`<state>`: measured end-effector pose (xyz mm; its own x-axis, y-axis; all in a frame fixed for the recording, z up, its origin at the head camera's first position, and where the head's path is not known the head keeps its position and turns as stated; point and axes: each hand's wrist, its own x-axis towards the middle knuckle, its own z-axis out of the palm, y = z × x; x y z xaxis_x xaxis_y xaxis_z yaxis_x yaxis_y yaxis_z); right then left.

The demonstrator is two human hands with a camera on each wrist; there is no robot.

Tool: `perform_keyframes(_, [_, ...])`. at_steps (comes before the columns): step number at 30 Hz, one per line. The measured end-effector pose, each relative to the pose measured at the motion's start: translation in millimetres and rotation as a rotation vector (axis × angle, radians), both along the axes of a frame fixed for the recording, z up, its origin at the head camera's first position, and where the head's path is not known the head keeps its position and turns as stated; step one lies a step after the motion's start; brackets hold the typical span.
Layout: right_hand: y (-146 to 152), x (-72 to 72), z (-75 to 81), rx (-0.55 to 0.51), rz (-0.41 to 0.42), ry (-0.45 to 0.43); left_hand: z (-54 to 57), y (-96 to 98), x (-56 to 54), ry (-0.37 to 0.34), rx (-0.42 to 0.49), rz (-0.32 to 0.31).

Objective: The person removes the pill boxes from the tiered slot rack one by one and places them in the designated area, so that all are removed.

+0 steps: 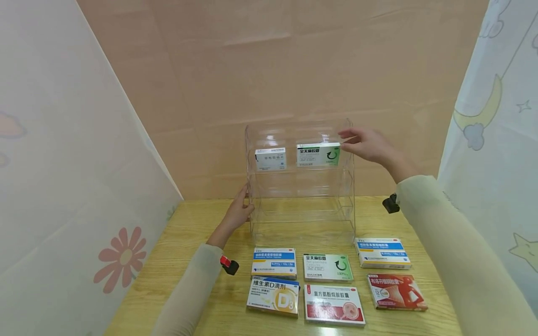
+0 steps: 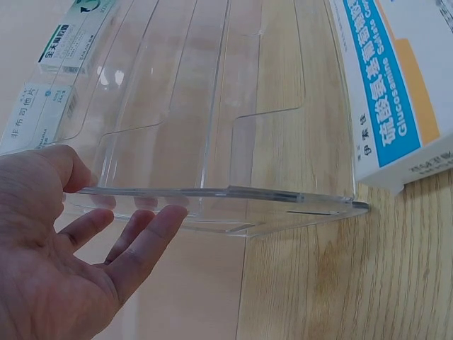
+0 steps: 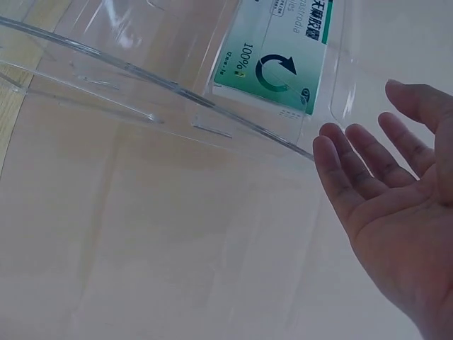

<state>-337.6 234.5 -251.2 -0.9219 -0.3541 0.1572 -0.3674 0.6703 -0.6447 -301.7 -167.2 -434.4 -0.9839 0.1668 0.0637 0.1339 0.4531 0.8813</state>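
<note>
A clear acrylic tiered rack (image 1: 302,228) stands on the table. Its upper tier bears a white medicine box (image 1: 271,159) on the left and a white-and-green medicine box (image 1: 318,155) on the right. My left hand (image 1: 238,212) holds the rack's left side panel; in the left wrist view the thumb (image 2: 74,170) lies over the panel's edge and the fingertips (image 2: 170,216) touch its outer face. Beside the rack's upper right corner is my right hand (image 1: 367,145), fingers loosely bent and holding nothing. The right wrist view has this hand close by the green end of the box.
In front of the rack lie two blue-and-white boxes (image 1: 274,263), another white-and-green box (image 1: 328,268), a vitamin D box (image 1: 272,297), a red-and-white box (image 1: 334,304) and a red box (image 1: 396,292). Fabric (image 1: 269,70) hangs behind and at both sides.
</note>
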Motion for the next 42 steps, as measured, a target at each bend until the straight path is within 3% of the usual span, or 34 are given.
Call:
perform_keyframes(19, [-25.4, -14.5, 0.0, 0.139, -0.038, 0.013, 2.7, 1.4, 1.9, -0.009, -0.013, 0.003])
perform_keyframes(31, [-32.2, -20.8, -16.2, 0.224, -0.049, 0.065, 4.9, 2.7, 2.5, -0.014, -0.032, 0.014])
perform_keyframes(37, [-37.8, -20.9, -19.9, 0.245, -0.07, 0.145, 4.5, 3.6, 3.0, -0.014, -0.037, 0.012])
perform_keyframes(42, [-39.2, -16.5, -16.7, 0.231, -0.111, 0.124, 3.8, 3.6, 2.8, -0.015, -0.038, 0.016])
